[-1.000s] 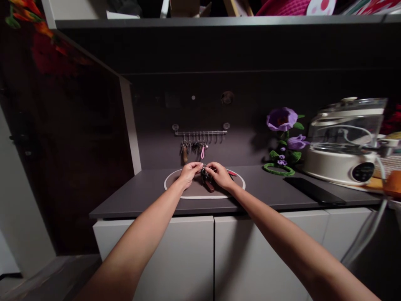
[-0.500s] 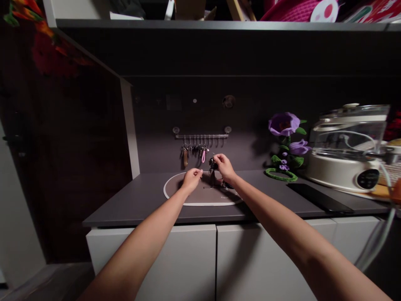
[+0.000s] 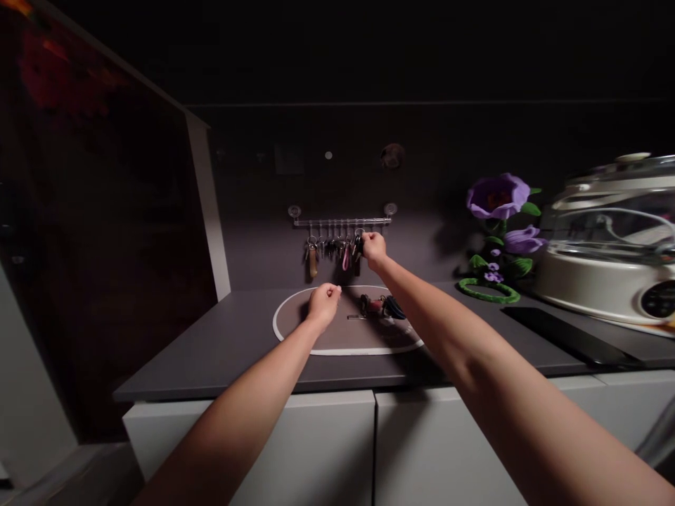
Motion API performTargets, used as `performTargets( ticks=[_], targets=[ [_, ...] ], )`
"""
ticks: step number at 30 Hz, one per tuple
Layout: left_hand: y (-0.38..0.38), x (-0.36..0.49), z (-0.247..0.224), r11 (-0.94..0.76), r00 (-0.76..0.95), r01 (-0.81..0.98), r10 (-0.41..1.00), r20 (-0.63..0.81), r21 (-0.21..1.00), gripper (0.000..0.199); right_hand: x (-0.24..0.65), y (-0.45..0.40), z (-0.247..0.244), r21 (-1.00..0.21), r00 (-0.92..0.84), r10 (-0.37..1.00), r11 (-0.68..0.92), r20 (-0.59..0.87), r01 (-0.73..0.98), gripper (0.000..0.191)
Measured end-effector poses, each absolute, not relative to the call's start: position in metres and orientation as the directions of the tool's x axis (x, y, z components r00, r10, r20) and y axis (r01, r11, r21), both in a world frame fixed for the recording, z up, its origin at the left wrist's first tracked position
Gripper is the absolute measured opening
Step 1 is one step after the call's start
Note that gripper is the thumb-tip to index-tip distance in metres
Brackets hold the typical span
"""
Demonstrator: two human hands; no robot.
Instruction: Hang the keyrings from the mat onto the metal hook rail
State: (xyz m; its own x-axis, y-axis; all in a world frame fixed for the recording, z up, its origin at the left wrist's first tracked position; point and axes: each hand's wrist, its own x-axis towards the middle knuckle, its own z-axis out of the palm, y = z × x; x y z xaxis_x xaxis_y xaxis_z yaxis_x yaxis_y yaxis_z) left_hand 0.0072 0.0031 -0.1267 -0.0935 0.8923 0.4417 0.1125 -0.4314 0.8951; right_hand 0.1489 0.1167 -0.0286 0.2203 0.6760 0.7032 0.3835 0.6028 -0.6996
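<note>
My right hand [image 3: 375, 249] pinches a bunch of keys [image 3: 358, 242] by its ring, up against the hooks of a clear wall rack [image 3: 342, 223]. Whether the ring sits on a hook I cannot tell. To the left, several key bunches hang from the rack, one with a brown strap [image 3: 313, 261] and one with a pink loop [image 3: 346, 258]. My left hand [image 3: 324, 303] is held closed above the oval mat [image 3: 295, 336]; what its fingers hold, if anything, is hidden. More keys with a red piece [image 3: 375, 306] lie on the mat, partly behind my right forearm.
Purple crocheted flowers [image 3: 498, 197] with a green ring base stand at the right. Beside them are a black flat slab [image 3: 564, 336] and a white appliance with a clear cover [image 3: 595, 277]. White cupboard doors [image 3: 253, 443] lie below the dark counter [image 3: 200, 351].
My right hand has lifted the keys from just above the mat up to the rack. The left hand stays almost in place. My view has tilted down and come closer.
</note>
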Motion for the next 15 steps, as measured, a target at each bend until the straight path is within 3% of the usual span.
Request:
performTargets(
  ticks=[4,15],
  targets=[
    [0.004,0.007,-0.127,-0.411,-0.095,0.083,0.904,0.418,0.908,0.013,0.144,0.117,-0.025,-0.823,0.44,0.696,0.492,0.568,0.285,0.018],
    [-0.006,0.008,-0.119,-0.351,-0.115,0.059,0.927,0.356,0.934,0.011,0.144,0.114,-0.038,-0.864,0.466,0.728,0.407,0.503,0.297,0.018]
  ],
)
